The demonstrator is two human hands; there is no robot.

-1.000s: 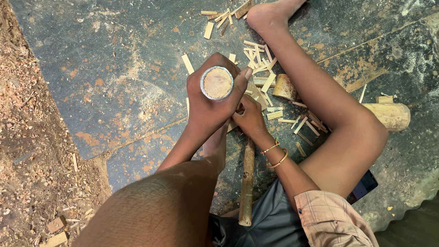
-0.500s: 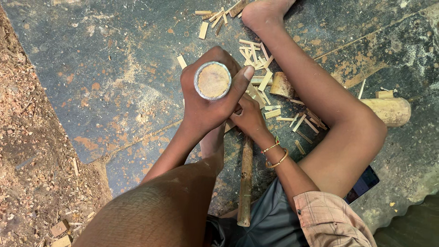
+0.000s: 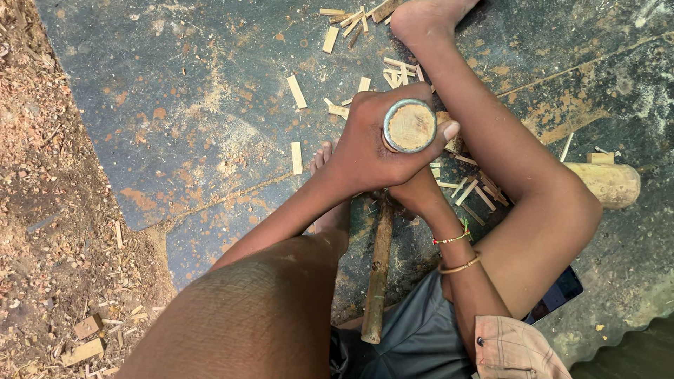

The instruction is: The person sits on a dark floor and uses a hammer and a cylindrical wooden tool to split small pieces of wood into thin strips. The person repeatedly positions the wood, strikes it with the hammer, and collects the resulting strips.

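Head view, looking straight down: a short round section of pale bamboo with a grey-green rind [image 3: 410, 126] stands on end, its cut face turned up toward the camera. The left hand [image 3: 372, 144] is wrapped around it, fingers curled over the far side and the thumb pressed against the near right edge, so the piece is firmly clasped. It sits above the dark sheet on the ground, between the person's two bent legs.

Just beneath and slightly nearer lies the right hand [image 3: 414, 193], mostly hidden under the left; its fingers are closed around something, but what they hold cannot be made out. Two thin bangles, one beaded and one gold-coloured [image 3: 456, 253], circle the right wrist.

A long brown wooden stick [image 3: 379, 270] runs from under the hands back toward the lap, lying on the sheet.

Small flat pale bamboo splinters [image 3: 337, 105] are scattered over the dark grey-blue plastic sheet [image 3: 175, 105], thickest near the bare foot [image 3: 421, 17] at the top. To the right, a thicker pale bamboo log [image 3: 607, 184] lies on its side behind the knee. A dark flat phone-like slab [image 3: 558, 295] peeks out beside the thigh. Reddish sawdust-strewn earth [image 3: 42, 210] borders the sheet on the left.
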